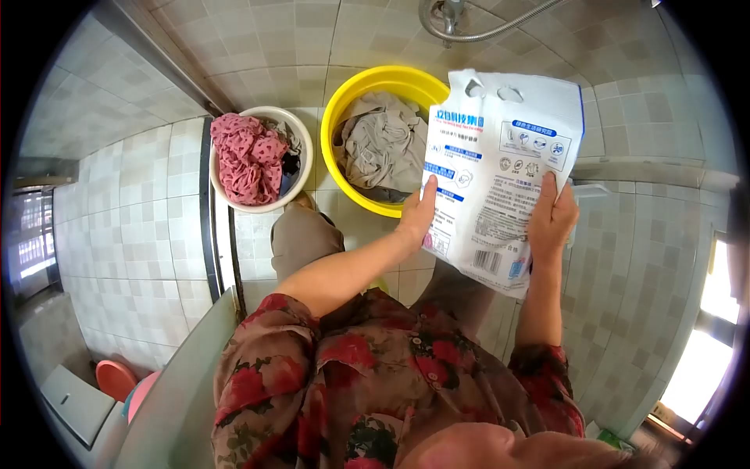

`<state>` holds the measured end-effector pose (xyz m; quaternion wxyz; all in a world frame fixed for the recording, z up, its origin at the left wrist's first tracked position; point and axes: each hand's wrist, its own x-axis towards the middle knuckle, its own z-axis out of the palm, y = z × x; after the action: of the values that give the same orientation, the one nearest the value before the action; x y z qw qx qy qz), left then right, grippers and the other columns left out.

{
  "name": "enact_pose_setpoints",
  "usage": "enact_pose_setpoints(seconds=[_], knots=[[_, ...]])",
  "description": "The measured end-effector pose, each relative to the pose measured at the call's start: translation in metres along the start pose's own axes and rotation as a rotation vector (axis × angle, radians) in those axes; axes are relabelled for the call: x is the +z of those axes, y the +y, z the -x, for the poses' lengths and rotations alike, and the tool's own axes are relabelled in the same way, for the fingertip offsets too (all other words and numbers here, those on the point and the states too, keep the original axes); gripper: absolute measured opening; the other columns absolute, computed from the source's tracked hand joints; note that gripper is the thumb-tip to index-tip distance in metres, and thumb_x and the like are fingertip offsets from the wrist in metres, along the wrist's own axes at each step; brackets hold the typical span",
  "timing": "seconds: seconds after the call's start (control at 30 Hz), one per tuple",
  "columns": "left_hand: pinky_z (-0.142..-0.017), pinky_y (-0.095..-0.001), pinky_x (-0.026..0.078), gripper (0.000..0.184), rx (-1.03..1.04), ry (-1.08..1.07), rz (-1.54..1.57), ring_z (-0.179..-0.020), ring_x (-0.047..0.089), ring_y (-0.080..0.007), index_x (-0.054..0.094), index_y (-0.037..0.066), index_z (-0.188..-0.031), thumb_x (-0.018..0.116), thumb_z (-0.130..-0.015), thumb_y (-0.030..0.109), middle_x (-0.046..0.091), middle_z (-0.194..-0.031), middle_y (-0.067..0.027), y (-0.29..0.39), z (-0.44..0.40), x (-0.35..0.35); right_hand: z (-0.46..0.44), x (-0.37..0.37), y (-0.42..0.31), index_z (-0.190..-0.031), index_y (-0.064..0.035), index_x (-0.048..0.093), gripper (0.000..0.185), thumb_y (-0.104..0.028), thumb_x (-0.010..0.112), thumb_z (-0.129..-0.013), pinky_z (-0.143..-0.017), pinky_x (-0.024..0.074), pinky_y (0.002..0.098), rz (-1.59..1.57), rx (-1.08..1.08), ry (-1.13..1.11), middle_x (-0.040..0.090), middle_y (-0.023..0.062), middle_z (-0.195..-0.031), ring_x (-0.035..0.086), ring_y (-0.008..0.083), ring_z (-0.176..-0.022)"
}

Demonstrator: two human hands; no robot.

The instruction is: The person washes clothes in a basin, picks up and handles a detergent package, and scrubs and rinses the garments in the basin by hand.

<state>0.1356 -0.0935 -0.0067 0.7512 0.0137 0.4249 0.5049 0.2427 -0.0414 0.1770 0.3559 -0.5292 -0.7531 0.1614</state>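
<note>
Head (461,452) is cut off below; yellow tub (387,76) is partly hidden by white bag (488,187), pinched at its edges by left hand (419,214) and right hand (555,219).

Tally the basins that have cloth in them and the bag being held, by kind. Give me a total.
Basins: 2 (yellow basin, white basin)
Bags: 1 (printed white bag)
Total: 3
</note>
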Motion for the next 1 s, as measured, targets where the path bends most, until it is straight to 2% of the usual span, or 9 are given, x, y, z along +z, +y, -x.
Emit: enact_pose_setpoints(seconds=[0.23, 0.37, 0.43, 0.53, 0.77, 0.83, 0.87, 0.97, 1.0], knots=[[-0.081, -0.0298, 0.048, 0.065, 0.032, 0.057, 0.000, -0.090, 0.063, -0.0193, 0.054, -0.007, -0.117, 0.042, -0.093, 0.052, 0.065, -0.103, -0.0119, -0.022, -0.017, -0.007, -0.011, 0.009, 0.022, -0.106, 0.0077, 0.058, 0.024, -0.010, 0.047, -0.094, -0.064, 0.0483, 0.0305, 0.071, -0.098, -0.086, 0.065, 0.0208, -0.083, 0.065, 0.0216, -0.072], [-0.081, -0.0292, 0.047, 0.063, 0.013, 0.015, -0.002, -0.095, 0.061, -0.0177, 0.053, -0.005, -0.119, 0.042, -0.093, 0.052, 0.063, -0.108, -0.0114, -0.001, 0.006, 0.000, 0.001, -0.007, -0.001, -0.094, 0.0068, 0.059, 0.022, -0.013, 0.048, -0.095, -0.061, 0.0461, 0.0278, -0.072, 0.005, 0.032, 0.065, 0.0149, -0.075, 0.058, 0.0127, -0.067], [-0.083, -0.0295, 0.047, 0.062, 0.075, -0.004, 0.059, -0.095, 0.061, -0.0171, 0.053, -0.006, -0.118, 0.041, -0.094, 0.050, 0.063, -0.108, -0.0116, -0.002, 0.007, -0.001, 0.002, -0.005, 0.009, -0.095, 0.0067, 0.059, 0.022, -0.012, 0.048, -0.095, -0.060, 0.0451, 0.0279, -0.052, 0.001, 0.033, 0.064, 0.0146, -0.074, 0.057, 0.0125, -0.067], [-0.084, -0.0299, 0.048, 0.060, 0.033, 0.040, 0.028, -0.097, 0.061, -0.0171, 0.052, -0.005, -0.120, 0.038, -0.096, 0.048, 0.063, -0.110, -0.0117, -0.034, 0.020, -0.008, 0.004, 0.005, 0.035, -0.094, 0.0076, 0.059, 0.023, -0.013, 0.049, -0.095, -0.060, 0.0438, 0.0275, 0.136, -0.039, -0.209, 0.063, 0.0146, -0.072, 0.054, 0.0107, -0.068], [-0.083, -0.0308, 0.047, 0.066, 0.110, 0.023, -0.067, -0.093, 0.061, -0.0184, 0.056, -0.006, -0.116, 0.043, -0.092, 0.055, 0.064, -0.106, -0.0125, -0.013, 0.004, -0.002, 0.015, -0.014, -0.004, -0.098, 0.0059, 0.061, 0.024, -0.015, 0.048, -0.096, -0.054, 0.0441, 0.0268, -0.091, -0.023, 0.107, 0.067, 0.0103, -0.076, 0.054, 0.0085, -0.059], [-0.082, -0.0302, 0.047, 0.064, 0.134, 0.071, -0.194, -0.093, 0.062, -0.0195, 0.058, -0.006, -0.112, 0.043, -0.092, 0.053, 0.065, -0.103, -0.0131, 0.000, -0.010, -0.008, 0.012, -0.003, 0.022, -0.100, 0.0063, 0.060, 0.025, -0.015, 0.047, -0.096, -0.057, 0.0449, 0.0264, -0.067, 0.041, 0.110, 0.068, 0.0113, -0.079, 0.056, 0.0104, -0.062], [-0.081, -0.0305, 0.047, 0.064, 0.010, 0.070, -0.085, -0.092, 0.062, -0.0203, 0.059, -0.007, -0.110, 0.044, -0.092, 0.053, 0.065, -0.101, -0.0139, 0.009, 0.001, -0.004, 0.008, 0.003, 0.040, -0.099, 0.0065, 0.060, 0.025, -0.015, 0.047, -0.096, -0.059, 0.0450, 0.0263, 0.026, -0.001, 0.014, 0.067, 0.0115, -0.079, 0.056, 0.0108, -0.063], [-0.078, -0.0297, 0.050, 0.060, 0.104, 0.120, -0.122, -0.089, 0.065, -0.0186, 0.056, -0.008, -0.113, 0.041, -0.095, 0.048, 0.065, -0.104, -0.0133, -0.033, -0.022, -0.005, -0.006, 0.006, 0.027, -0.096, 0.0070, 0.060, 0.026, -0.015, 0.047, -0.096, -0.061, 0.0449, 0.0274, 0.138, -0.056, -0.089, 0.066, 0.0121, -0.076, 0.055, 0.0115, -0.066], [-0.077, -0.0295, 0.050, 0.059, 0.081, 0.113, -0.113, -0.089, 0.064, -0.0188, 0.056, -0.008, -0.113, 0.041, -0.096, 0.046, 0.065, -0.103, -0.0134, -0.038, -0.018, -0.003, -0.005, 0.004, 0.024, -0.100, 0.0062, 0.060, 0.025, -0.014, 0.047, -0.095, -0.063, 0.0465, 0.0297, 0.058, -0.011, -0.072, 0.066, 0.0153, -0.079, 0.060, 0.0177, -0.068]])
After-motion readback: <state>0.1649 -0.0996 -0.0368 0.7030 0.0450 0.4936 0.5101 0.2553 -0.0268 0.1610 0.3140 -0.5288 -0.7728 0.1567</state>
